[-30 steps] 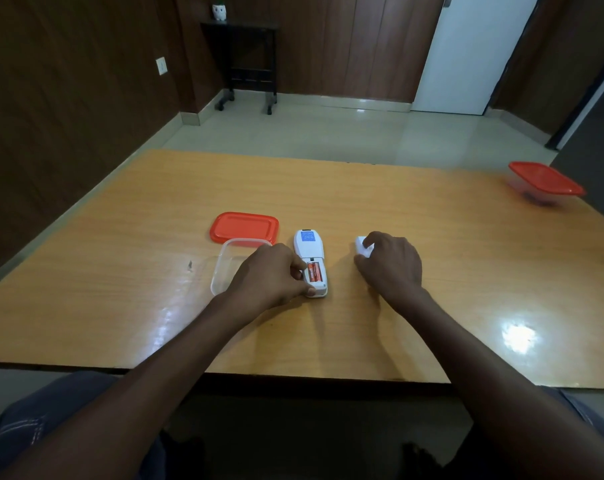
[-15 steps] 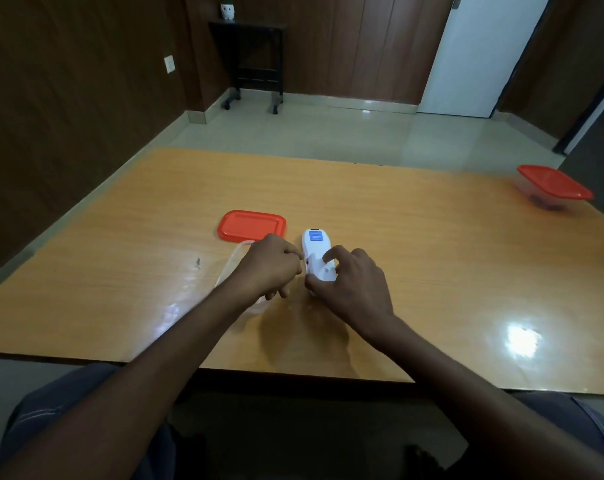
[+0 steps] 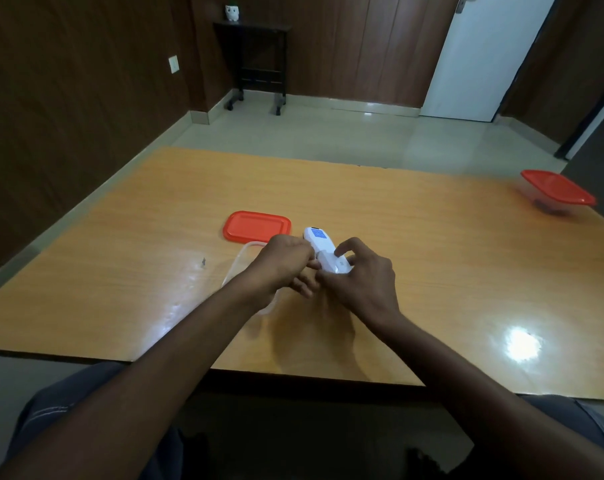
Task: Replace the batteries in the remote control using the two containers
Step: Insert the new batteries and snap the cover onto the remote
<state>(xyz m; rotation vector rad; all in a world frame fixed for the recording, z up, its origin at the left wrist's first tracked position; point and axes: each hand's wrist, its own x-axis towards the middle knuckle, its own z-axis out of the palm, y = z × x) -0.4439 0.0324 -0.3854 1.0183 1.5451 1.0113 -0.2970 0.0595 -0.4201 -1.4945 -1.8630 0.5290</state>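
The white remote control [image 3: 317,241] lies back side up at the middle of the wooden table [image 3: 432,254]. Its white battery cover [image 3: 334,263] sits over the near end. My right hand [image 3: 361,276] grips that end, with a fingertip on top of the cover. My left hand [image 3: 284,263] holds the remote's left side with curled fingers. The batteries are hidden under the cover and my fingers. An open clear container [image 3: 240,265] stands just left of my left hand, largely hidden by my forearm. Its red lid [image 3: 256,226] lies flat behind it.
A second clear container with a red lid [image 3: 557,192] stands at the table's far right edge. A small dark speck [image 3: 203,261] lies on the table to the left. Beyond the table are a tiled floor, a dark side table and a white door.
My right hand came over from the right with the white cover and set it on the remote's near end, hiding the orange batteries. My left hand stayed on the remote's left side.
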